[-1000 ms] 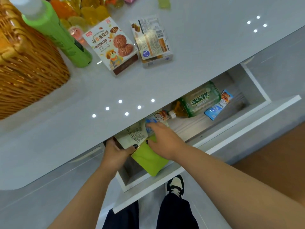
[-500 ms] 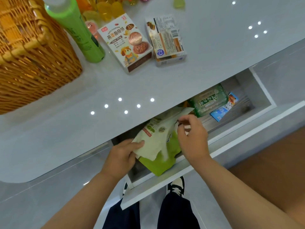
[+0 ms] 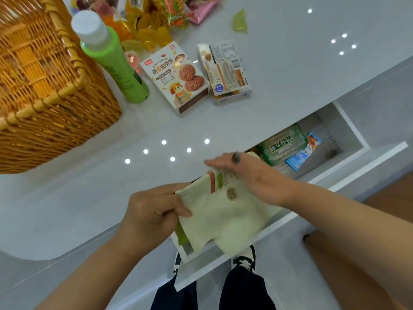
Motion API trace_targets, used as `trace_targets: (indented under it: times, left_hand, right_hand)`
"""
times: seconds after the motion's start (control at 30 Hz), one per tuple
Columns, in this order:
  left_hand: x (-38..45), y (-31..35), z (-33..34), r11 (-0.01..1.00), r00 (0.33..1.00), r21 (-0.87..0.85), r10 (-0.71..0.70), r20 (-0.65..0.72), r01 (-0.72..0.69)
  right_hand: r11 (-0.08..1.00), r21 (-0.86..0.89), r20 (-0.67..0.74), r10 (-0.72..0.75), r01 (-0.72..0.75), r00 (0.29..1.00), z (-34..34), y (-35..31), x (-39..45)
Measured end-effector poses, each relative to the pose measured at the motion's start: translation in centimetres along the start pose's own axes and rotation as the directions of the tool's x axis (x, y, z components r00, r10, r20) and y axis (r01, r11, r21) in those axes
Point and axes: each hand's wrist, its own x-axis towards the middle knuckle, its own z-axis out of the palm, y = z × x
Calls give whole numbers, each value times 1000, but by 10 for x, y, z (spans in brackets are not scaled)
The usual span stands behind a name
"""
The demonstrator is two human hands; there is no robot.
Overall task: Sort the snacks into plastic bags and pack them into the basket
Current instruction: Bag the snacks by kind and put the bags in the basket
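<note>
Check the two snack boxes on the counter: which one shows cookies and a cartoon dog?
The cookie box beside the green bottle; the other box shows barcode and text.

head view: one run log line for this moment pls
stage: bag pulled from drawer | left hand: grips plastic bag edge | right hand: on bag top, grip unclear | basket: on counter | cookie boxes: unpacked

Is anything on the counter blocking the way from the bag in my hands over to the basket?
Nothing visible does. The plastic bag and the wicker basket have bare counter between them; the green bottle stands farther back.
</note>
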Motion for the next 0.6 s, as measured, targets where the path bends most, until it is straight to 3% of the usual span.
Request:
trace_targets:
  times: [0.07, 0.17, 0.23, 0.33, 0.4, 0.5, 0.6]
  left_hand:
    - [24, 5, -13, 998, 998, -4, 63, 23, -63]
    - [57, 5, -30, 989, 990, 29, 142, 22, -143]
    - [74, -1, -38, 990, 991, 47, 133, -11, -133]
    - [88, -16, -44, 996, 981, 82, -17, -192, 34]
    - [86, -27, -48, 977, 903, 70, -156, -400, 200]
    - [73, -39, -45, 930, 732, -84, -335, -593, 357]
    - [66, -43, -32, 872, 697, -255, -489, -525, 419]
  right_hand:
    - [991, 102, -32, 87, -83, 996, -19, -6, -2]
    - [976, -101, -32, 193, -195, 981, -44, -3, 0]
    - [974, -80, -84, 205, -211, 975, -60, -12, 6]
    - [962, -212, -122, 149, -172, 981, -77, -28, 16]
    - [951, -261, -235, 103, -164, 967, -91, -39, 19]
    - [944, -210, -580, 89, -254, 810, -115, -50, 22]
    - [903, -273, -722, 36, -332, 691, -135, -70, 48]
